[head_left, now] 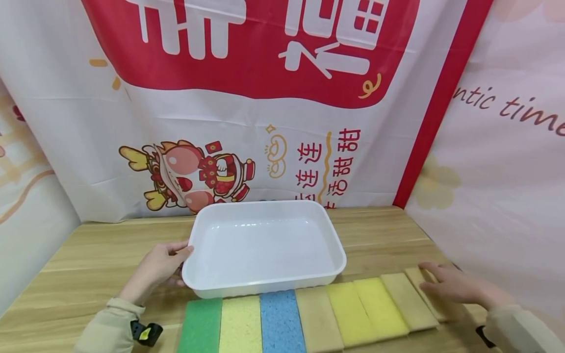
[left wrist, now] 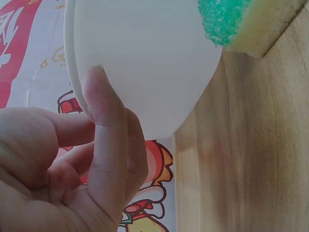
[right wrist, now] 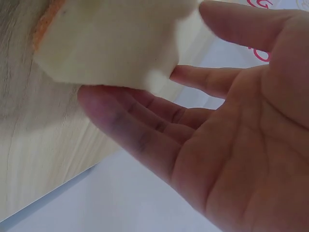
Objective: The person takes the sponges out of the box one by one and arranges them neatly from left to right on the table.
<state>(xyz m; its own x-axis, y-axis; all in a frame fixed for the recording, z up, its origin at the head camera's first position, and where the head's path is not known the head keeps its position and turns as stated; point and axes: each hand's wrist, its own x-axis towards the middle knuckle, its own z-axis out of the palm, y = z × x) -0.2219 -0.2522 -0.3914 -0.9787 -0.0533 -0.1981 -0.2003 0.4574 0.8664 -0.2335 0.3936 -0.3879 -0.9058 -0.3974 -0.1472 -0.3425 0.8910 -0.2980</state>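
A white rectangular tray [head_left: 265,290] stands at the back middle of the table. My left hand [head_left: 160,267] holds its left end, thumb at the rim and fingers bent against the outer wall [left wrist: 159,58]. In front of the tray lies a row of sponges, from a green sponge [head_left: 200,323] at the left to a tan sponge [head_left: 423,289] at the right end. My right hand [head_left: 463,287] touches that end sponge with its fingers spread. In the right wrist view, fairly straight fingertips [right wrist: 96,104] meet the edge of a pale sponge [right wrist: 116,48], which has an orange side.
Between the end sponges lie a pale yellow sponge [head_left: 240,323], a blue sponge [head_left: 282,321], another tan one and two bright yellow ones. A printed cloth [head_left: 265,113] hangs behind the wooden table [head_left: 110,240]. The table's right edge runs close by my right hand.
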